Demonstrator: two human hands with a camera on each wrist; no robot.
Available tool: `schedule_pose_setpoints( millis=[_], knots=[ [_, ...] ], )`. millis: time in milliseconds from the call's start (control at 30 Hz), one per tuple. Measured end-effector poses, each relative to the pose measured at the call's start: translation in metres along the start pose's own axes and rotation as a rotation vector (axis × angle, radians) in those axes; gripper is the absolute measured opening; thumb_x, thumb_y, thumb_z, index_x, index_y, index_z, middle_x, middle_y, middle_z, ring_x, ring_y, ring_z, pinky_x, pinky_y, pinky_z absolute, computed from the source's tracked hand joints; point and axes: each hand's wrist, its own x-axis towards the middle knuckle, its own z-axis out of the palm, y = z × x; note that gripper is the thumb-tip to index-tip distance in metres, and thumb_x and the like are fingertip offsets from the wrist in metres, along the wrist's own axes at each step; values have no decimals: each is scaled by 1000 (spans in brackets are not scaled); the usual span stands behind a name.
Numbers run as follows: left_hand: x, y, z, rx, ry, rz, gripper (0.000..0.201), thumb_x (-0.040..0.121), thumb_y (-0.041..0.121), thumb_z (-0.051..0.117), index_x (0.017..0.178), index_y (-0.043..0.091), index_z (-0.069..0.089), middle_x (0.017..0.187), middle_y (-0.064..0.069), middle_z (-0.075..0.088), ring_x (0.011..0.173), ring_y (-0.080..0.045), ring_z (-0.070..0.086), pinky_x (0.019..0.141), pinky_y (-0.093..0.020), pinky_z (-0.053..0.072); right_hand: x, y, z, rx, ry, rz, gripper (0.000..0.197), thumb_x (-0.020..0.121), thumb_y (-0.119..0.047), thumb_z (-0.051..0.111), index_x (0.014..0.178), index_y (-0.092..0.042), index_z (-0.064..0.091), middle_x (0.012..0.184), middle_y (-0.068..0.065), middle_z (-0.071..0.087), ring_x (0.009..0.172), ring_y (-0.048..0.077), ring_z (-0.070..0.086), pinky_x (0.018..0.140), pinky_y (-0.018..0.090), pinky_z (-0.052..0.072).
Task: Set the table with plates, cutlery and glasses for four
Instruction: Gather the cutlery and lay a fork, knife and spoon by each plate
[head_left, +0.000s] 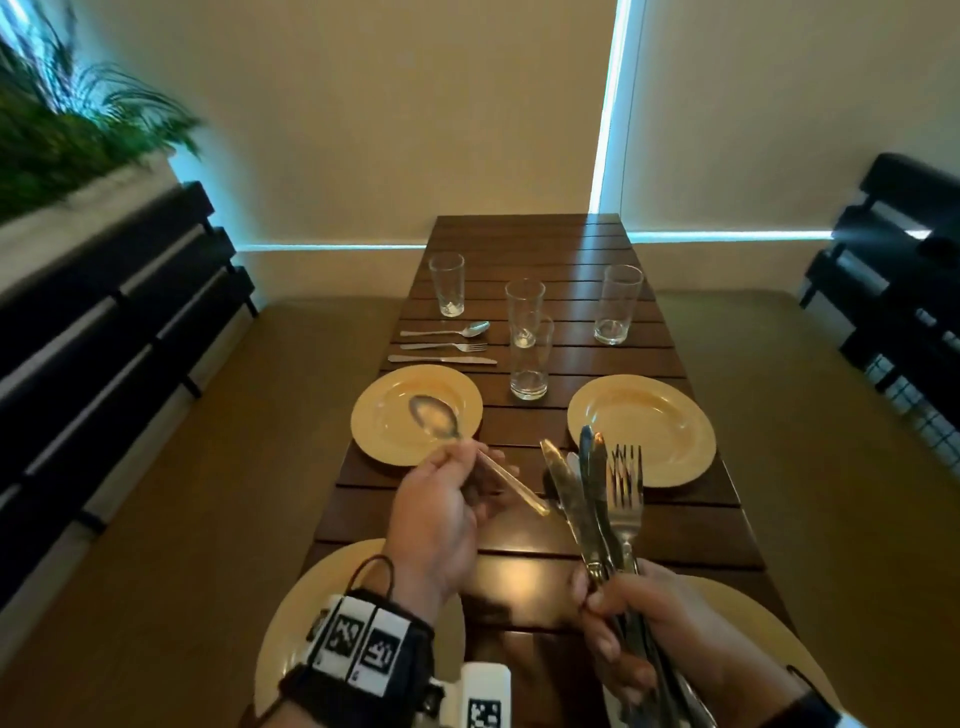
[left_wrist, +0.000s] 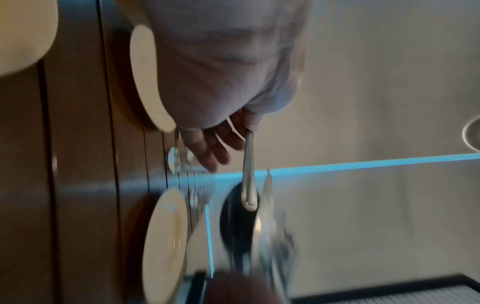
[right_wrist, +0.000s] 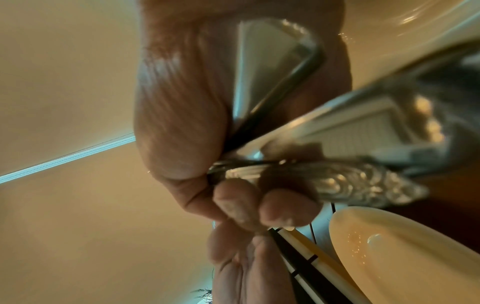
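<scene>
My left hand (head_left: 457, 499) pinches a spoon (head_left: 435, 418) by its handle, the bowl hovering over the far-left yellow plate (head_left: 384, 441). The spoon handle (left_wrist: 248, 174) also shows in the left wrist view, below my left hand (left_wrist: 221, 139). My right hand (head_left: 639, 618) grips a bundle of cutlery (head_left: 597, 499), knives and a fork pointing up, above the table's near half. In the right wrist view my right hand (right_wrist: 249, 209) curls round the cutlery handles (right_wrist: 337, 181). The wooden table (head_left: 524, 540) carries several yellow plates, one at far right (head_left: 641, 428), and several glasses (head_left: 530, 364).
A spoon, fork and knife (head_left: 444, 345) lie in a row beyond the far-left plate. Two near plates (head_left: 291, 623) sit under my wrists. Dark slatted benches (head_left: 114, 312) flank the table on both sides, with plants (head_left: 62, 130) at the far left.
</scene>
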Motion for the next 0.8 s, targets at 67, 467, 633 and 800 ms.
schedule_pose_setpoints(
  millis=[67,467,633,800],
  knots=[
    [26,29,-25,121,34,98,25,110,21,47,106,6,66,86,-15,69,77,-33,71,81,-54,60,5,-2,-4,28,-2,6,20,79,-6,68,95,2,61,60,18,53,36,19,48,41,28,48],
    [130,43,-135,1807,-116,130,3,91,34,73,88,34,70,91,16,69,86,-5,63,76,-28,56,31,-11,-15,41,99,25,25,73,-6,73,94,2,62,58,20,50,32,21,45,39,30,47],
    [145,19,-134,1945,-244,134,7,95,39,68,100,37,73,105,12,72,99,-12,66,85,-36,59,36,-9,-17,56,137,50,34,69,-5,75,96,4,57,56,21,49,31,21,45,38,30,46],
    [152,10,-131,2053,-251,245,20,99,39,60,110,34,75,111,9,72,105,-18,66,86,-42,59,34,-10,-18,51,136,57,30,69,-5,76,93,4,60,56,22,48,31,22,45,37,30,46]
  ],
)
